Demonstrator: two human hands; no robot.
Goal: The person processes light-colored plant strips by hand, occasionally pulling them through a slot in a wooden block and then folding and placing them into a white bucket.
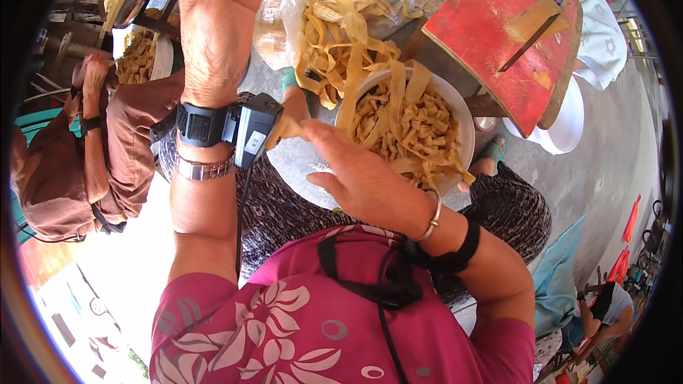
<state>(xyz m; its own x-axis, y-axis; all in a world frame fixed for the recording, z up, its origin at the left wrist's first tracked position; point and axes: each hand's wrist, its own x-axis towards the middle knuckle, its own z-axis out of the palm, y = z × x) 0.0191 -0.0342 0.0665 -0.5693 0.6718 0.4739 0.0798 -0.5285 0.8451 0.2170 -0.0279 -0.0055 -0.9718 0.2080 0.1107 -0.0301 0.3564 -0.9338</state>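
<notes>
My left hand is raised at the top left, a long yellowish-brown flat strip running from beside its fingers; the frame's edge cuts off the fingertips. My right hand reaches across the near side of a white basin, its fingertips against a short piece of strip behind the wrist-worn device. What the fingers hold there is partly hidden. Inside the basin lie many small folded pieces of the same material, with loose strips draped over them. A tangled heap of strips lies beyond the basin.
A red board with wooden blocks and an upright blade or metal bar stands at the upper right. Clear plastic bags lie behind the strips. A white tub is under the board. Other people sit at left and right; another filled container is at left.
</notes>
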